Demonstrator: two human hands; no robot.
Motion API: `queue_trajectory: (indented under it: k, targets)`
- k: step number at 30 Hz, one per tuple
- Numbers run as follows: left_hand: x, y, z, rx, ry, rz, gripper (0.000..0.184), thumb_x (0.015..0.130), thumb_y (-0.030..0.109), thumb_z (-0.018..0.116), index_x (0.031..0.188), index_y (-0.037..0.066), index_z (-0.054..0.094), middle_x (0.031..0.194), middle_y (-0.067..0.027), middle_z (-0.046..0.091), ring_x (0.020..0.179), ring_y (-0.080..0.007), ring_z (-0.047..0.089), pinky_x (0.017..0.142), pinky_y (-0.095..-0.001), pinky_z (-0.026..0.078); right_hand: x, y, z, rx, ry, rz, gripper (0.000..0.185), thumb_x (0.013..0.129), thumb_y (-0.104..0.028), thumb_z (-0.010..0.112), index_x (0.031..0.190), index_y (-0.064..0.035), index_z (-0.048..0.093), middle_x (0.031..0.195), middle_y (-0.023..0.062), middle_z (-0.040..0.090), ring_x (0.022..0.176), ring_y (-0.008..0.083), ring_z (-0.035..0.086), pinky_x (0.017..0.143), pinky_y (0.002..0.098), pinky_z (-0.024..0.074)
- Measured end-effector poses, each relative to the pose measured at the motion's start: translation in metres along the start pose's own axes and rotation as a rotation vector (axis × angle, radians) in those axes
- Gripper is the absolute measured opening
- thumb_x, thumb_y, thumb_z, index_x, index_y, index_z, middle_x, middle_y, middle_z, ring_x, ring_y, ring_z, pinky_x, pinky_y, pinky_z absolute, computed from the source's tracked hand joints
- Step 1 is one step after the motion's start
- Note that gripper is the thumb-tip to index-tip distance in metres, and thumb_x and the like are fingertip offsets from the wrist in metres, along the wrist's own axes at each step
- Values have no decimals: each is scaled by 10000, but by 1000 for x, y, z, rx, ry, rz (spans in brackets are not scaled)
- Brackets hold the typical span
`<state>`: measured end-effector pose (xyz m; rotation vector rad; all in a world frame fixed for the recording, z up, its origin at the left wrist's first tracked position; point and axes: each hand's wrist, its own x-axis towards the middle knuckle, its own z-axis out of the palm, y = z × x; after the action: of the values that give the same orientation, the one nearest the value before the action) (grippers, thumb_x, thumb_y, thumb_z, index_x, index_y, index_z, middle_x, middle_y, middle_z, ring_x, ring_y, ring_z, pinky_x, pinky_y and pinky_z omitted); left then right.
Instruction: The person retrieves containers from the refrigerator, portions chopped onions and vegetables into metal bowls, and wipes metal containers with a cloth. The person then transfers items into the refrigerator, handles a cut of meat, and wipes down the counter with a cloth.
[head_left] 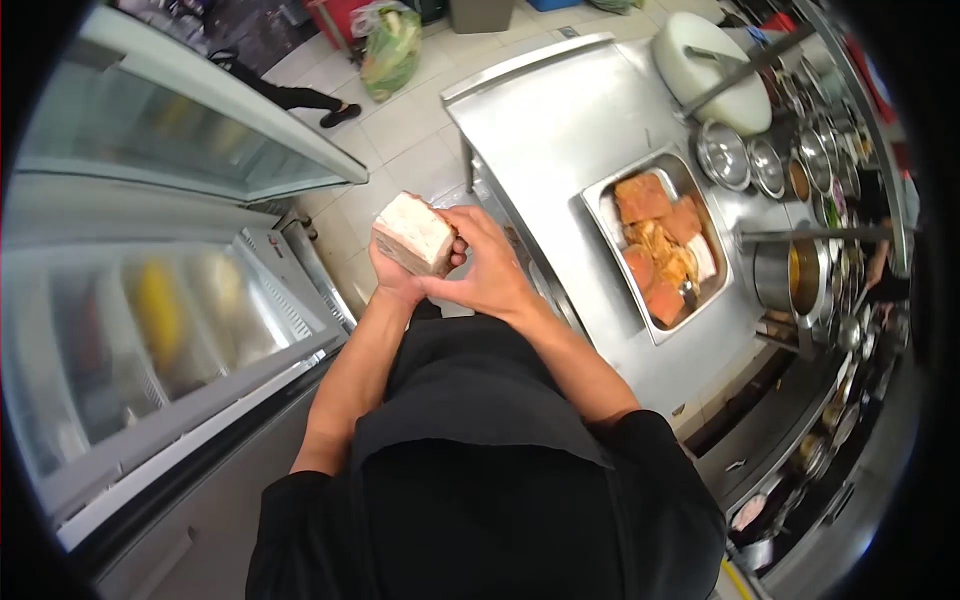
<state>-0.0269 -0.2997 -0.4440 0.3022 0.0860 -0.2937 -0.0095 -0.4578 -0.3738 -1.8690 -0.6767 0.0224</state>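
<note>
A thick pale block of pork belly (412, 232) is held in front of my body, above the floor. My left hand (392, 278) cups it from below and the left side. My right hand (488, 268) wraps round its right side, fingers curled against it. A deep steel tray (608, 215) sits on the metal table to the right. In it lie several orange-brown slabs of meat (643, 198) and some smaller pieces.
A glass-doored fridge (110, 250) stands at my left, its door (200, 110) swung open. The steel table (545, 110) is on the right, with metal bowls (722, 155), a large pot (785, 275) and a round white tub (715, 70) beyond the tray. A person's leg (305, 98) shows behind the door.
</note>
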Motion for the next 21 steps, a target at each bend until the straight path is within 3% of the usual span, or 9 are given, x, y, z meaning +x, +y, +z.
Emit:
queue_trajectory:
  k: [2, 3, 5, 7, 8, 10, 13, 17, 21]
  targets:
    - [9, -18, 22, -47, 11, 5, 553, 884, 549, 319, 1144, 127, 565, 1076, -168, 604, 879, -384, 602, 684, -485, 524, -5, 5, -4, 27, 88, 139, 662, 590, -213, 845, 1155, 14, 585, 1102, 114, 555, 944, 234, 571, 798, 339, 473]
    - [13, -27, 31, -97, 31, 62, 507, 904, 506, 330, 1148, 129, 566, 1082, -141, 610, 912, -364, 604, 733, -478, 525, -6, 5, -8, 53, 161, 107, 601, 586, -202, 834, 1094, 21, 601, 1060, 123, 559, 905, 241, 566, 739, 340, 478]
    - [19, -41, 34, -142, 50, 95, 461, 925, 462, 341, 1152, 131, 567, 1089, -115, 616, 945, -344, 607, 782, -471, 526, -11, 13, -13, 13, 235, 53, 577, 581, -206, 820, 1067, 17, 604, 1028, 127, 570, 901, 251, 568, 763, 348, 469]
    - [25, -51, 28, -18, 457, 123, 374, 954, 371, 357, 1163, 142, 566, 1117, -53, 617, 1042, -270, 591, 902, -436, 488, -16, 15, -17, -34, 307, -1, 553, 576, -209, 806, 1041, 14, 606, 996, 131, 581, 898, 262, 571, 788, 357, 460]
    - [26, -56, 24, -14, 453, 105, 374, 954, 371, 357, 1163, 142, 566, 1117, -53, 617, 1042, -270, 591, 902, -436, 488, -18, 16, -19, -90, 346, -14, 528, 565, -224, 794, 1005, 5, 611, 953, 128, 586, 891, 278, 562, 813, 368, 429]
    - [26, -62, 23, -27, 232, 103, 336, 963, 338, 370, 1171, 160, 565, 1139, -23, 611, 1095, -207, 566, 966, -392, 448, -23, 19, -23, -151, 391, -19, 504, 555, -239, 783, 969, -3, 616, 910, 126, 591, 884, 294, 554, 839, 379, 399]
    - [28, -62, 20, -12, 152, 26, 351, 967, 354, 364, 1176, 154, 562, 1159, -22, 600, 1111, -210, 554, 985, -392, 433, -27, 23, -25, -141, 419, -2, 495, 519, -210, 759, 946, -4, 615, 872, 121, 593, 865, 288, 557, 849, 386, 383]
    - [25, -54, 9, 73, 240, -39, 370, 973, 355, 362, 1211, 144, 550, 1201, -11, 588, 1130, -211, 551, 992, -397, 429, -26, 30, -24, -159, 404, -23, 524, 498, -189, 747, 970, 3, 622, 917, 130, 619, 899, 295, 579, 883, 395, 395]
    - [5, -30, 39, 141, 366, -87, 467, 964, 429, 381, 1272, 105, 518, 1276, -79, 558, 1190, -254, 526, 1022, -422, 409, -19, 34, -15, -162, 335, -54, 532, 494, -160, 760, 979, 4, 615, 936, 123, 622, 919, 294, 577, 876, 389, 396]
